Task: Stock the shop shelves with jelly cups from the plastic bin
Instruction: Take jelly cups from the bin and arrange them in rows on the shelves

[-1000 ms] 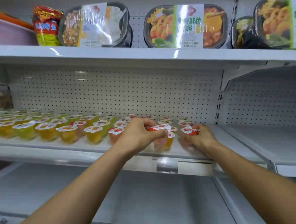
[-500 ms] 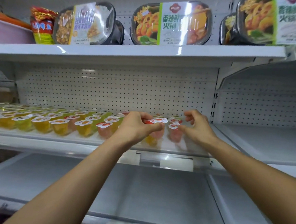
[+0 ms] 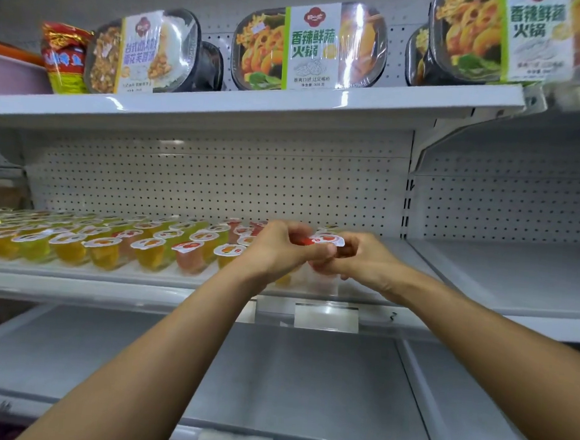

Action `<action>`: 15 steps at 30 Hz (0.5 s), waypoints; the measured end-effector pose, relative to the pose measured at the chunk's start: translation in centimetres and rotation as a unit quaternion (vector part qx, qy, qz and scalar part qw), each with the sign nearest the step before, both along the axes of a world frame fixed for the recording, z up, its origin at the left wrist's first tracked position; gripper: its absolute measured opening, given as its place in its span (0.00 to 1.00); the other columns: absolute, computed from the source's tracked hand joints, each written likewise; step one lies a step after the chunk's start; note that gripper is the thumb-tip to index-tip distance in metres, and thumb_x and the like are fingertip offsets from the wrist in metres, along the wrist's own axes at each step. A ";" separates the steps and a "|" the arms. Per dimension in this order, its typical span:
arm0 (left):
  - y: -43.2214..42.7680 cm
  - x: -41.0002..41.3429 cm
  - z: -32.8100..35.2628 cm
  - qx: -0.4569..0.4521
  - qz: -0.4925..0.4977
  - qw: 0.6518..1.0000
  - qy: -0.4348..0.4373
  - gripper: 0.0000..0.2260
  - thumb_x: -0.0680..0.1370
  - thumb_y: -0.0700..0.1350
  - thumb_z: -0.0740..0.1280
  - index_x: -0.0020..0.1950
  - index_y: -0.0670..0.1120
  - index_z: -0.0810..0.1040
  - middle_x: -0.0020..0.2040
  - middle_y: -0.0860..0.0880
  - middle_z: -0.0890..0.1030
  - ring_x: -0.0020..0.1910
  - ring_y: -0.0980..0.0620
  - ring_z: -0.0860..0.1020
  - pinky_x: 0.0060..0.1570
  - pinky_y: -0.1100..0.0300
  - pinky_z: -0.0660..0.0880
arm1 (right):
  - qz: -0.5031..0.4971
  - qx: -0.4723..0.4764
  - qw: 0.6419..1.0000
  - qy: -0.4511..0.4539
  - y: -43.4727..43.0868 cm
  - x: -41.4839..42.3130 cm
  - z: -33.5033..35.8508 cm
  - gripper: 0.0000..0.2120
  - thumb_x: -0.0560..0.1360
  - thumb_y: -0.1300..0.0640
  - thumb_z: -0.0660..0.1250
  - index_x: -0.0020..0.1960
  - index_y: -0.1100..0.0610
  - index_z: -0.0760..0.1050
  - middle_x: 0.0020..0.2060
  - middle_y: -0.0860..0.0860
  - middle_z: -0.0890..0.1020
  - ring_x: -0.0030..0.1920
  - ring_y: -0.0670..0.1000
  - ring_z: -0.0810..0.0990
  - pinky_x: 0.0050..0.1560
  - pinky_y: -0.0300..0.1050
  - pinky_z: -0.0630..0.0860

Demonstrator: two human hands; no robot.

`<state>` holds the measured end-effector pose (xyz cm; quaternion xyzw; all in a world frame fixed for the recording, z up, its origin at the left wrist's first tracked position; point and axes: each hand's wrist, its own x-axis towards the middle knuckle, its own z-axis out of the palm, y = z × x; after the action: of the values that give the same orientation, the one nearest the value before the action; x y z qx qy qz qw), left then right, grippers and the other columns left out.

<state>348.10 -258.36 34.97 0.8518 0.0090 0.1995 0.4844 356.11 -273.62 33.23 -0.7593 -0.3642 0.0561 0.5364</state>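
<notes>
Several jelly cups [image 3: 149,251] in yellow, green and pink with white foil lids stand in rows on the middle shelf [image 3: 113,276]. My left hand [image 3: 279,250] and my right hand [image 3: 364,263] meet just above the right end of the rows. Between them is a red jelly cup [image 3: 328,240] with a white lid. The left fingers curl over its left side and the right hand grips it from the right and below. The plastic bin is out of view.
The upper shelf [image 3: 255,104] carries boxed hot-pot meals [image 3: 311,46] and a red snack bag [image 3: 65,56]. A bare white shelf section [image 3: 511,276] lies to the right. The lower shelf [image 3: 288,374] is below my arms.
My right hand let go of a cup on the shelf, lifted and moved left to meet the left hand. Both now hold the same red cup. The view tilted slightly upward.
</notes>
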 end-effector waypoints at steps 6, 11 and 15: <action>1.5 -0.4 -1.2 0.016 0.046 0.998 -0.035 0.17 0.74 0.51 0.73 0.60 0.47 0.80 0.51 0.51 0.82 0.48 0.53 0.80 0.47 0.59 0.77 | -0.094 -0.006 0.995 0.014 1.2 1.4 -1.8 0.14 0.67 0.65 0.76 0.43 0.51 0.75 0.36 0.46 0.81 0.33 0.41 0.77 0.30 0.29 0.70; 2.9 -0.8 -2.0 -0.005 0.058 0.997 -0.046 0.13 0.75 0.50 0.72 0.58 0.48 0.80 0.49 0.50 0.82 0.48 0.52 0.80 0.42 0.63 0.72 | -0.136 -0.049 0.989 0.036 2.1 1.9 -2.5 0.27 0.62 0.62 0.81 0.57 0.54 0.76 0.50 0.52 0.83 0.50 0.51 0.82 0.52 0.43 0.78; 3.4 -1.0 -2.0 -0.005 0.068 0.997 -0.047 0.12 0.75 0.50 0.72 0.57 0.48 0.81 0.46 0.49 0.81 0.45 0.52 0.80 0.40 0.64 0.71 | -0.152 -0.073 0.985 0.037 2.4 2.2 -2.5 0.28 0.61 0.59 0.82 0.59 0.56 0.78 0.51 0.51 0.84 0.52 0.52 0.82 0.59 0.49 0.77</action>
<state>347.11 -255.00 32.98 0.8363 0.0456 0.2719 0.4738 358.28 -271.23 30.77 -0.8400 -0.2196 0.0284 0.4953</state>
